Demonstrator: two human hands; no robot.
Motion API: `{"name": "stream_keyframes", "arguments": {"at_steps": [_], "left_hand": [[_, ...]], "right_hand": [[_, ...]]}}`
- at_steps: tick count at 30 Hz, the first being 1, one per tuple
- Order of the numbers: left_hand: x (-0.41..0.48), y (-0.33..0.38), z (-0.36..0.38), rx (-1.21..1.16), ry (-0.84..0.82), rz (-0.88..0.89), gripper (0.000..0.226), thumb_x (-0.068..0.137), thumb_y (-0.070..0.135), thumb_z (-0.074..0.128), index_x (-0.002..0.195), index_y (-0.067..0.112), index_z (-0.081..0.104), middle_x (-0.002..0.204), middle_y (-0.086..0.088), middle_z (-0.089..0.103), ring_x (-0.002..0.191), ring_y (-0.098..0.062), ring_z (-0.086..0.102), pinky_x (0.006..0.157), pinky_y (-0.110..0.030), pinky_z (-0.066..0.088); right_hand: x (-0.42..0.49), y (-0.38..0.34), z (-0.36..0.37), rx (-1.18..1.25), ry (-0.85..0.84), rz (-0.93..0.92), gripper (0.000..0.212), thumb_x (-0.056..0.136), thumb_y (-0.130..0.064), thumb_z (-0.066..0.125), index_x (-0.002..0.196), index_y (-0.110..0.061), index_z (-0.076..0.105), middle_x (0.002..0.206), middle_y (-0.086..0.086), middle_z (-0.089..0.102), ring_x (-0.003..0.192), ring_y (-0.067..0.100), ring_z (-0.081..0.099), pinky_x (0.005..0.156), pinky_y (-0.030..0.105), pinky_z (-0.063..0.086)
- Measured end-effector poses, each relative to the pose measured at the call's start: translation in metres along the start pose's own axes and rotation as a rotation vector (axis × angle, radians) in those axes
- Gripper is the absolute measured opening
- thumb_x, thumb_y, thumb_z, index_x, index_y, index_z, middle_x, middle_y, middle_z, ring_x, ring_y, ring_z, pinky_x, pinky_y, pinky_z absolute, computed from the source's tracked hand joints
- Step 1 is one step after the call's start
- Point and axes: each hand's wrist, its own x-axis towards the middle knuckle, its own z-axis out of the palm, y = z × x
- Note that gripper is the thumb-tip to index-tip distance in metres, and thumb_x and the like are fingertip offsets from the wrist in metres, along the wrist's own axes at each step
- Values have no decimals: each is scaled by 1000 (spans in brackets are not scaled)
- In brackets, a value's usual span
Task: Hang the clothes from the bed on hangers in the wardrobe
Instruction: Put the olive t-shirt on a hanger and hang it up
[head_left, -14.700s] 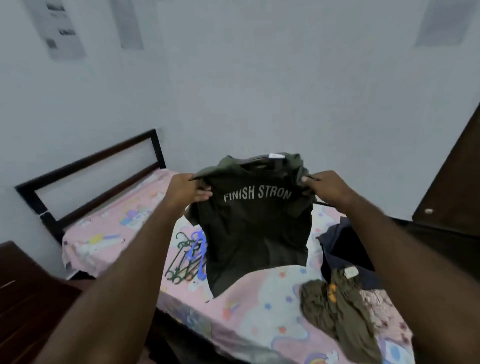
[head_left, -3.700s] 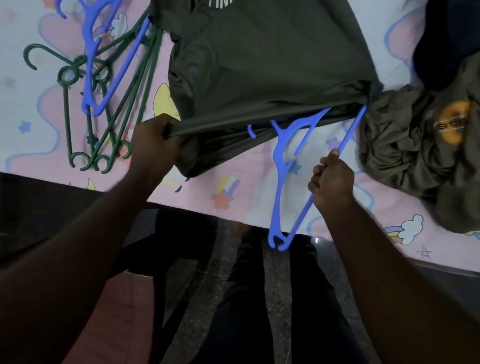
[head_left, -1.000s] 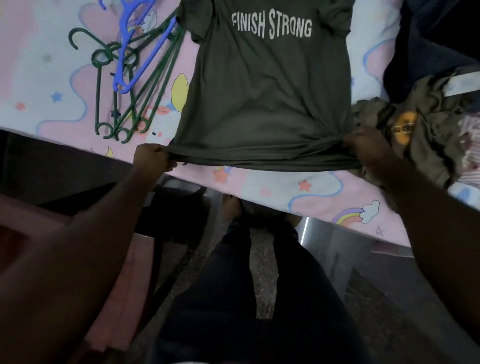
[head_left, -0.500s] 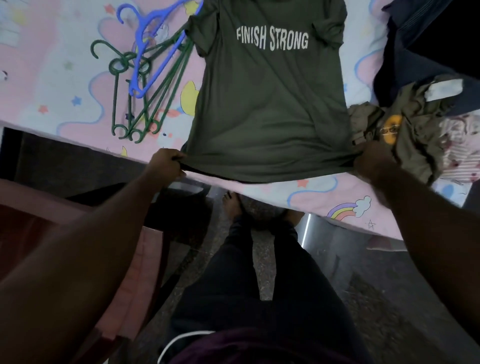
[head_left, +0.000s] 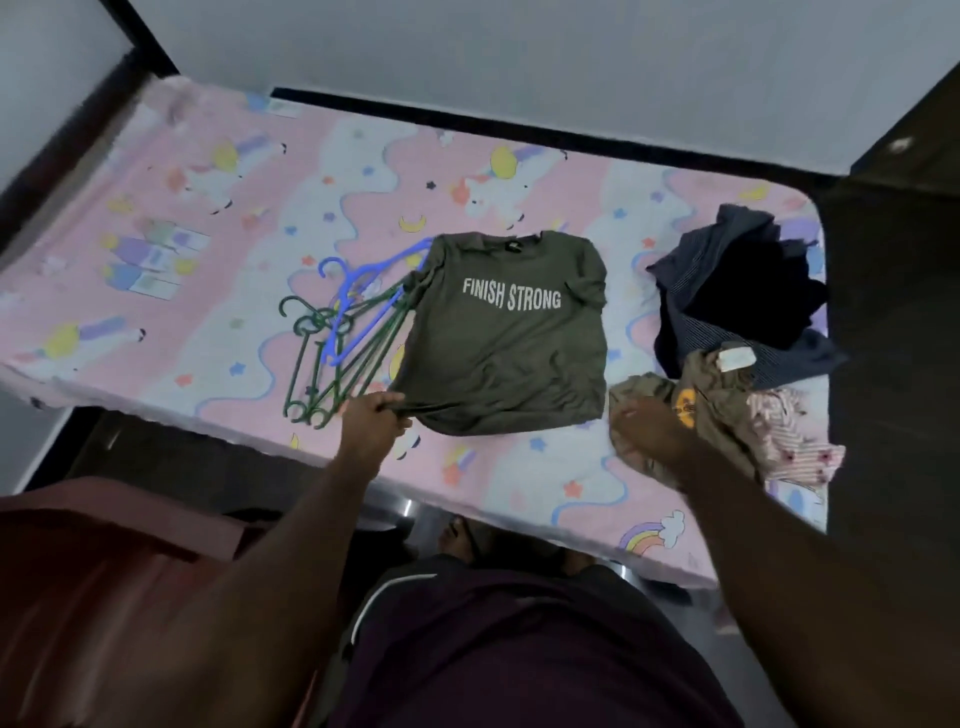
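I am looking down at the bed (head_left: 208, 218), where the olive T-shirt (head_left: 509, 353) is lying flat and face up in the middle of the frame, its "FINISH STRONG" print reading the right way. The left hand (head_left: 371, 423) is pinching the shirt's lower left hem corner, its fingers (head_left: 387, 402) curling tightly round the cloth, I judge to keep the fabric taut and smooth for hanging. The right hand (head_left: 647, 428) is hovering over or resting on the crumpled olive garment (head_left: 717, 395) at lower right; blur is stopping me from telling whether it is gripping anything. The green hangers (head_left: 353, 364) are lying in a fanned heap just beside the shirt's left edge, with a blue hanger (head_left: 387, 260) on top, all sitting within easy reach. The navy garments (head_left: 727, 291) and a pink striped garment (head_left: 795, 441) are waiting at right, near dark furniture (head_left: 893, 338) that I am taking for the wardrobe.
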Motion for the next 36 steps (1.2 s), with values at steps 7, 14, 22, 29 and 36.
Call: {"name": "stream_keyframes", "arguments": {"at_steps": [7,14,22,29,36], "left_hand": [[-5,16,18,25,-52,23,16,90,-3,54,100,1,66,70,-10,67,57,-15,67,69,-31,56],[8,-4,9,-3,-17,-75,15,93,-1,54,101,2,66,75,-15,66,63,-25,63,68,-34,53],[39,-18,25,96,-20,-106,25,88,-5,50,103,-1,69,70,-11,66,60,-24,63,68,-34,53],[60,-19,64,274,12,-165,27,89,1,52,109,6,71,76,-9,72,76,-27,69,82,-43,58],[68,-3,118,403,-77,-140,32,89,-2,52,117,4,68,83,-8,70,77,-19,65,77,-23,49]], "right_hand": [[-8,-39,27,16,-95,-51,7,95,-15,52,92,-12,57,84,8,60,70,22,61,61,28,48],[24,-38,25,-35,-50,83,12,97,-16,52,95,-5,58,89,13,60,62,18,59,53,24,44],[78,-53,35,-217,-151,108,17,97,-9,49,98,3,61,101,27,66,86,35,68,65,31,55],[184,-54,40,-392,-97,66,26,95,-15,52,115,-6,65,123,18,62,116,33,57,89,33,44],[268,-32,51,-511,-105,-64,53,95,-25,60,138,4,48,142,23,47,133,39,42,113,40,30]]}}
